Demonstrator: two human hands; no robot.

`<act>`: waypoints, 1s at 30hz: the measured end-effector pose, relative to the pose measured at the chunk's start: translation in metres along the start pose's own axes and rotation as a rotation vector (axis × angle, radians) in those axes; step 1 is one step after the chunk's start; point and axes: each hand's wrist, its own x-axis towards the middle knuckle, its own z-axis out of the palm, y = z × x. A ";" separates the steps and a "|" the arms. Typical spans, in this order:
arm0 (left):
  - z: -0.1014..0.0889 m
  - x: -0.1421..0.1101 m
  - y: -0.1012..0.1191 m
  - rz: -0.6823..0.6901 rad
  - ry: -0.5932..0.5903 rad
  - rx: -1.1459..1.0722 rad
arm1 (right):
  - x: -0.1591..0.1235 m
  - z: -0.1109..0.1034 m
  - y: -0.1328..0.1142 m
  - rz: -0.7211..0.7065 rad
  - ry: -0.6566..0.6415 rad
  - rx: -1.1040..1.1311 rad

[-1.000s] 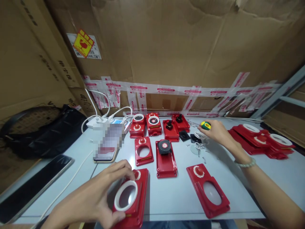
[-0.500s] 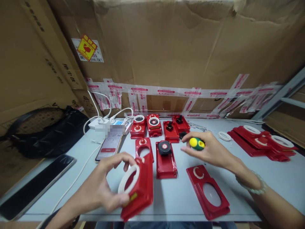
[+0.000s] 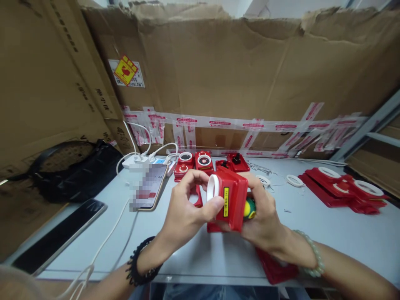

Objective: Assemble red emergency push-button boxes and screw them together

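In front of me, over the table, my left hand (image 3: 190,204) is closed on a red plastic housing (image 3: 233,196) with a white ring (image 3: 213,189) on its left-facing side and a yellow label. Fingers and thumb of that hand grip around the ring. My right hand (image 3: 268,221) is behind the housing's right side, closed on a screwdriver (image 3: 249,209) with a green and yellow handle; the shaft is hidden. Whether the right fingers also press the housing I cannot tell. A red base (image 3: 214,228) shows partly beneath, and a red cover (image 3: 276,268) lies below my right wrist.
Red units with white rings (image 3: 204,161) stand at the back, beside a red base with a black part (image 3: 236,160). More red covers (image 3: 340,187) lie right, near a loose white ring (image 3: 294,180). A phone (image 3: 156,187), power strip (image 3: 134,161), black bag (image 3: 75,175) and dark slab-like device (image 3: 59,237) are left.
My left hand has lifted the housing, turned it and carried it right. My right hand has come left and down with the screwdriver to meet it. The view has tilted up slightly.
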 end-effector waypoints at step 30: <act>-0.032 0.058 -0.021 0.493 -0.444 0.510 | 0.033 -0.030 0.058 0.946 -0.555 0.686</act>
